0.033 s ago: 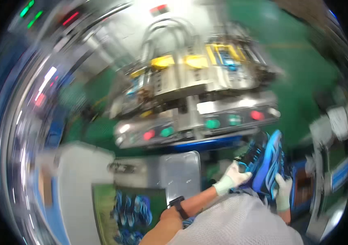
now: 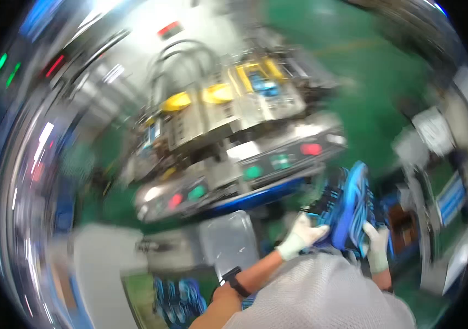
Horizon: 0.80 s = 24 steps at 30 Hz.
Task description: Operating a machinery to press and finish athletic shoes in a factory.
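Left hand and right hand, fingers half-curled round blue-black sneakers at 4 o'clock, so lopsided squeezing could totally drop one.

Pair of sneakers sits between left grip and right grip, touching both, extending forward past them. Machine is ahead-left of left grip, well apart. Its two button panels sit on the near side: right panel closer to left grip, left panel farther left. Looped cables at machine's far end, behind panels as seen from grips. Tray left of left grip, apart. More sneakers farther left and nearer the body than left grip. Wristband on forearm behind left grip. Box just right of right grip.
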{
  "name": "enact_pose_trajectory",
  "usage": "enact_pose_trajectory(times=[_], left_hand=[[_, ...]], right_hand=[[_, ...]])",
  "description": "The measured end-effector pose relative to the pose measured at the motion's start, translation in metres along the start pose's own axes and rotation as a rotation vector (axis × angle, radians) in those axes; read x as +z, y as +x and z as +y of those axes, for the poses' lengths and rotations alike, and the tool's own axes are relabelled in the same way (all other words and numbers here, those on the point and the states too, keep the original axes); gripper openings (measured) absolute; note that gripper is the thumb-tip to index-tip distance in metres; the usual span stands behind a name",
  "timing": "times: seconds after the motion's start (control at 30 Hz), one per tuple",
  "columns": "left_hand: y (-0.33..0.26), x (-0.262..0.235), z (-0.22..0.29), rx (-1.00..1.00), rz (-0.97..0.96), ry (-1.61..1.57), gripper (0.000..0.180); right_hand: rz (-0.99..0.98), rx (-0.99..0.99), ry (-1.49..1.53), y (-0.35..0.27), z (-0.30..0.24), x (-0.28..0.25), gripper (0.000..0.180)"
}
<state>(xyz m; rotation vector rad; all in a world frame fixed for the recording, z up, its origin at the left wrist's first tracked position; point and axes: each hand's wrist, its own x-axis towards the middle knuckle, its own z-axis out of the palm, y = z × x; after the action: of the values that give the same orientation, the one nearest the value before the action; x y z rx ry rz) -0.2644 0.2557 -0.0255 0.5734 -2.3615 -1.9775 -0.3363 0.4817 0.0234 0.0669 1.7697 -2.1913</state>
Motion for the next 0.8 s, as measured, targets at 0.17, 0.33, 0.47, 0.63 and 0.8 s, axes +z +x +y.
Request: enact_pose_trajectory(times=[0.17, 0.33, 0.47, 0.63, 0.8], left_hand=[[0.065, 0.108, 0.103, 0.043, -0.395, 0.113, 0.039], [0.114, 0.253, 0.157, 0.439, -0.581, 0.217, 0.042], [0.164, 0.355, 0.21, 0.344, -0.701, 0.492, 0.063], [0.238, 0.473, 0.195, 0.636, -0.507, 0.421, 0.081], [0.251, 0.5, 0.207, 0.633, -0.506, 0.155, 0.081]], right_hand=[[0.421, -0.103, 0.051, -0.003, -0.036, -0.135, 0.032], [0.817, -0.328, 0.029, -0.039, -0.058, -0.262, 0.045], [1.046, -0.385, -0.243, -0.03, -0.087, -0.337, 0.06], [1.282, 0.234, -0.852, 0.04, -0.132, -0.397, 0.069], [1.307, -0.049, -1.14, 0.071, -0.115, -0.531, 0.064]])
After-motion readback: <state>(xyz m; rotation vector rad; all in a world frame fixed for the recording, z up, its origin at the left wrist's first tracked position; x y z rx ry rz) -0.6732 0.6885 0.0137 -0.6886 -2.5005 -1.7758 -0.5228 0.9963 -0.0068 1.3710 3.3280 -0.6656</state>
